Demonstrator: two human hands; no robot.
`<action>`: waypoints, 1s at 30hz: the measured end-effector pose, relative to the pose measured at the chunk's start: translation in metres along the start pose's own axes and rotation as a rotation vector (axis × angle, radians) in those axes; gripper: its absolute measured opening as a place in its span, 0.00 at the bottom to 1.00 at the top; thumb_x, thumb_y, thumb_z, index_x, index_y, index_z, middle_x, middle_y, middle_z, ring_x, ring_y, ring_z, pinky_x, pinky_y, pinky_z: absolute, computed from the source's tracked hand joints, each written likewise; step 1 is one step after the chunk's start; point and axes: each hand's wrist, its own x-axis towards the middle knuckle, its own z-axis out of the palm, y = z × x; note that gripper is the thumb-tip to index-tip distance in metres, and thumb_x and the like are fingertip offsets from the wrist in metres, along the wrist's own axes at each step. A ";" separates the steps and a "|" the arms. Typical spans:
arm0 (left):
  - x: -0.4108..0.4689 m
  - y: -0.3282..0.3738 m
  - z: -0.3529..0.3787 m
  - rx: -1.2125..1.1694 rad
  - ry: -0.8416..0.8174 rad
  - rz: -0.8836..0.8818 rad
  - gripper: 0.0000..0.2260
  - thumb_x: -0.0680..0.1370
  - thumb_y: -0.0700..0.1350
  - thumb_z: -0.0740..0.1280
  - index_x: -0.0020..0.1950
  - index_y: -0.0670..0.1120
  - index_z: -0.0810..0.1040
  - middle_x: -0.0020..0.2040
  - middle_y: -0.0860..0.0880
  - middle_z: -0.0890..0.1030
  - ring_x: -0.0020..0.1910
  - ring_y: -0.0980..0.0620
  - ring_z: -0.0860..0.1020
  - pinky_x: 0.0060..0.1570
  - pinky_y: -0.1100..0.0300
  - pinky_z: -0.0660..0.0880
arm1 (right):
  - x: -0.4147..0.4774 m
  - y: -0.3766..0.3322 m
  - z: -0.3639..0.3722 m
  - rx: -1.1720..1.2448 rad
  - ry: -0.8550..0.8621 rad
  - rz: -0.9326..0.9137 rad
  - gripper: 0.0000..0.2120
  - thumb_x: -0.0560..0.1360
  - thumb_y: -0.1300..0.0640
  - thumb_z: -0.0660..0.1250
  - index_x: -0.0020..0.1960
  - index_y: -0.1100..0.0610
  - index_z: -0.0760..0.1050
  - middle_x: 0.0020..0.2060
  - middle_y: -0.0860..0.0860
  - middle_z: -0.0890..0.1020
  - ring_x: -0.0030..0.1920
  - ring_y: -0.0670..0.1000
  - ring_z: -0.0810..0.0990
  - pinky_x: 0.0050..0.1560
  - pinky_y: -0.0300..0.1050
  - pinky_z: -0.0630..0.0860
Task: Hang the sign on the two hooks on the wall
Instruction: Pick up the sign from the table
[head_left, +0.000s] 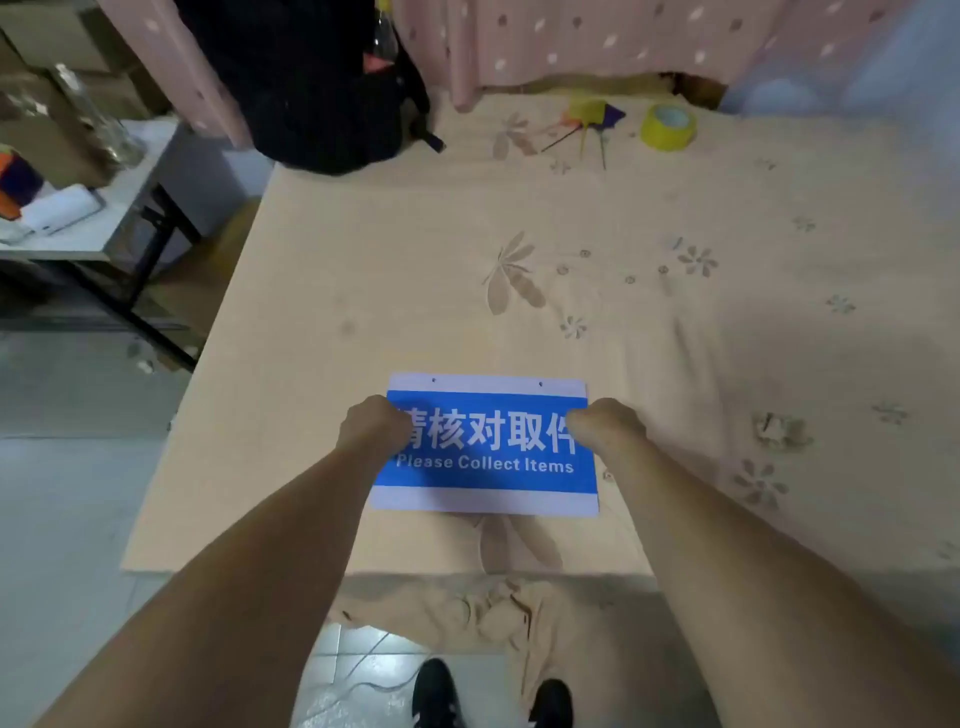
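Sign (485, 447) lies on the bed (675, 234), left hand (371, 428) and right hand (605, 423) gripping its side edges; lift it level, keeping both top holes free.

A blue and white sign (485, 447) reading "Please Collect Items" lies on a beige floral bedsheet (675, 322). The left hand (371, 428) grips its 9 o'clock edge, the right hand (605, 423) its 3 o'clock edge. A yellow tape roll (668, 126) sits at 1 o'clock, a black backpack (322, 88) at 11 o'clock.
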 end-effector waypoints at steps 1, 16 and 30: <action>0.001 -0.002 0.005 0.021 -0.010 -0.027 0.08 0.77 0.42 0.61 0.52 0.41 0.75 0.58 0.39 0.79 0.52 0.38 0.79 0.43 0.55 0.74 | 0.001 0.002 0.006 -0.003 -0.035 0.024 0.10 0.75 0.53 0.61 0.46 0.59 0.76 0.44 0.54 0.82 0.40 0.54 0.81 0.36 0.43 0.74; 0.013 -0.008 0.015 -0.116 0.141 -0.049 0.03 0.76 0.40 0.64 0.46 0.40 0.72 0.51 0.40 0.79 0.46 0.38 0.78 0.39 0.52 0.72 | 0.025 0.013 0.030 0.173 0.091 0.073 0.13 0.73 0.58 0.66 0.56 0.61 0.76 0.56 0.58 0.80 0.48 0.59 0.83 0.35 0.45 0.75; -0.065 0.127 -0.212 -0.516 0.563 0.299 0.07 0.75 0.46 0.72 0.48 0.43 0.80 0.43 0.47 0.80 0.42 0.45 0.76 0.38 0.54 0.69 | -0.087 -0.089 -0.189 0.449 0.659 -0.313 0.15 0.75 0.54 0.72 0.56 0.60 0.75 0.56 0.55 0.79 0.54 0.61 0.81 0.46 0.48 0.74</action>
